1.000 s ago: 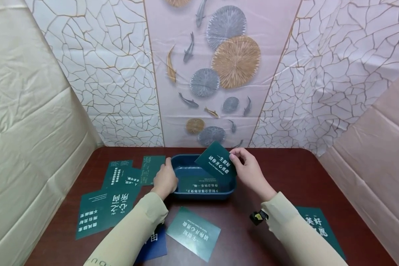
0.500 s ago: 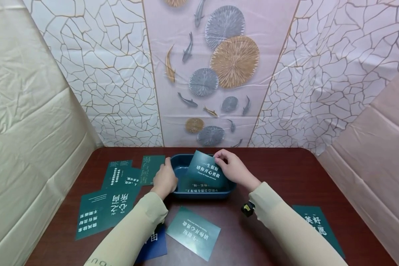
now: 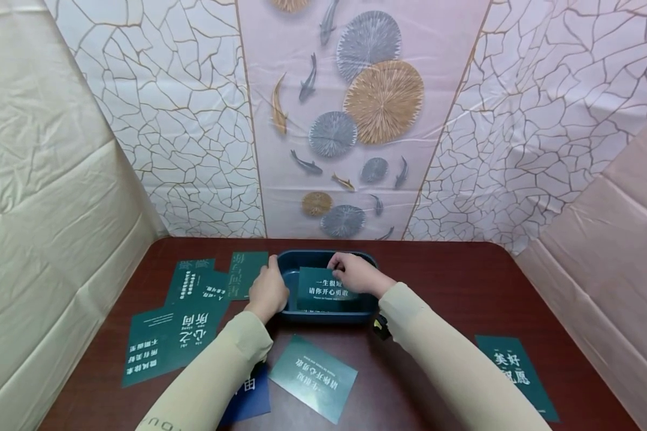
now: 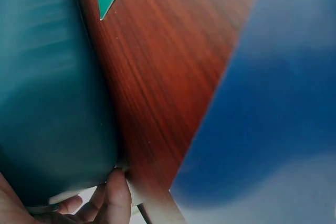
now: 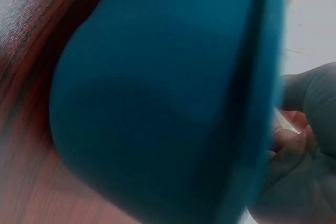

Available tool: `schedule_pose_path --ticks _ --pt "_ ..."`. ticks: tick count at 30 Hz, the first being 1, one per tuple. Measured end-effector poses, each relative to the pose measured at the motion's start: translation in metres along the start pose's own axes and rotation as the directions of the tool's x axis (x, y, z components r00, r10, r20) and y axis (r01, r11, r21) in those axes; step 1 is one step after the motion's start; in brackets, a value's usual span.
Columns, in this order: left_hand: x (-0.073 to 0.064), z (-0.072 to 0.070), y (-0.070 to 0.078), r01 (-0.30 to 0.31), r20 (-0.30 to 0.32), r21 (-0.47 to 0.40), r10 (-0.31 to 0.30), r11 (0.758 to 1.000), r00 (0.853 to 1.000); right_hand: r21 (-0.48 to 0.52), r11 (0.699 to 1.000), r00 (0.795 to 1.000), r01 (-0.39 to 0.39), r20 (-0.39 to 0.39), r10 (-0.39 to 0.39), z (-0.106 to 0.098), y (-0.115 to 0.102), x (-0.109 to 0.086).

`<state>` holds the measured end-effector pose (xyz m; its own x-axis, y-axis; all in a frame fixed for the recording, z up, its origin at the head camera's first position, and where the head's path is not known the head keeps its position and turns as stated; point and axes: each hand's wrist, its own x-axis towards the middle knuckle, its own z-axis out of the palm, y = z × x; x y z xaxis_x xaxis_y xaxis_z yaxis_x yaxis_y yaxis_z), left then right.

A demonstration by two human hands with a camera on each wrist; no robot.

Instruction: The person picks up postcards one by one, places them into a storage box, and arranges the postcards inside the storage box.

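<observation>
A dark blue rectangular plastic basin (image 3: 326,318) stands at the back middle of the table. My left hand (image 3: 268,290) grips its left end by the rim; the left wrist view shows curled fingers (image 4: 119,198) at the basin's wall. Inside the basin is a green card (image 3: 315,293) with white writing. My right hand (image 3: 358,274) reaches over the right rim and pinches this card near its upper right corner. Below the card only a strip of lettering shows from another card in the basin. In the right wrist view the basin wall hides most of the fingers.
Several overlapping green cards (image 3: 164,341) lie on the left of the table. One green card (image 3: 315,377) lies in front of the basin, beside a blue card (image 3: 253,398) partly under the left sleeve. Another green card (image 3: 517,374) lies far right. Patterned cloth (image 3: 334,120) hangs behind.
My right hand has moved left and down, carrying the green card from above the basin's right side into the basin. The left hand has stayed on the rim.
</observation>
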<state>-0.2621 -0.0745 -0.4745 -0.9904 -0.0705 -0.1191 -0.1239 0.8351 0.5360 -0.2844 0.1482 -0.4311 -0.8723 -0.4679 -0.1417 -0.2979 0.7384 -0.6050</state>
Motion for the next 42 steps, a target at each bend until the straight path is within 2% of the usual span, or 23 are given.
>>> schedule_pose_path --ticks 5,10,17,23,42 --pt "0.001 0.002 -0.002 -0.006 -0.005 -0.003 0.006 1.0 1.0 -0.092 0.996 0.999 -0.018 0.046 0.022 0.006 -0.002 0.007" --pt "0.002 0.002 -0.002 -0.008 -0.011 0.005 0.008 1.0 1.0 -0.117 0.991 0.995 -0.059 0.069 0.067 0.011 -0.003 0.009" --pt "0.001 0.002 -0.002 -0.003 -0.014 0.008 0.003 1.0 1.0 -0.163 0.986 0.996 -0.026 0.083 0.04 0.018 -0.001 0.012" --pt "0.001 0.004 -0.002 -0.002 -0.019 0.008 0.002 1.0 1.0 -0.217 0.975 0.995 -0.034 0.087 0.054 0.025 0.0 0.012" --pt "-0.002 0.001 0.001 0.002 -0.019 0.006 -0.002 1.0 1.0 -0.252 0.967 0.995 -0.027 0.081 0.049 0.032 0.003 0.014"
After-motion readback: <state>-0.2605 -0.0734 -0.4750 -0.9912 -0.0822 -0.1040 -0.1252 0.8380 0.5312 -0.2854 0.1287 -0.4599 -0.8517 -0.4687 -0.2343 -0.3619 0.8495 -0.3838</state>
